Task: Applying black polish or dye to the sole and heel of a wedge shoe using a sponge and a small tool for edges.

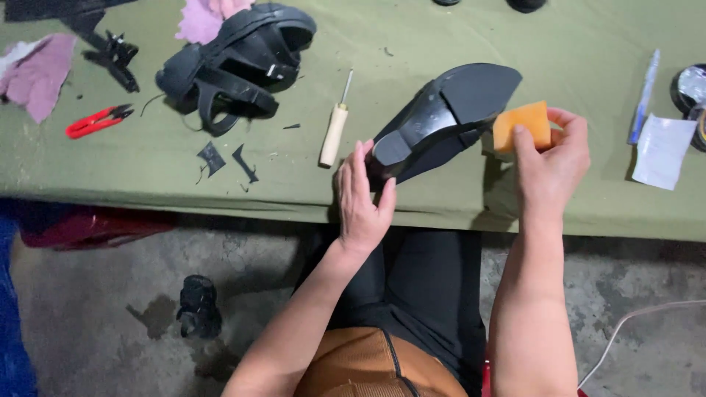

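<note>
Far left of the upturned black shoe (441, 117), on the green-covered bench (147, 162): pink cloth scraps (37, 73), a black clip (114, 55), red snips (95, 121). Nearer the shoe, a pair of black strapped sandals (235, 62) lying in a heap, with small black offcuts (224, 160) just in front of them. Just left of the shoe, a wooden-handled awl (334, 129), tip pointing away. At the shoe's heel end, the left hand (362, 198), fingers nearly straight and pressed against the heel, steadying rather than gripping. Shoe itself sole-up, tilted, toe pointing up and to the right, heel near the bench edge. At the shoe's right side, the right hand (550, 165) closed on an orange block (522, 125), block touching the sole's edge. Further right of the shoe, a blue pen (644, 95), a white paper slip (662, 151), and a dark round tin (691, 88) at the frame edge. Below the shoe, under the bench edge, a black lump (197, 305) on the concrete floor (95, 323).
</note>
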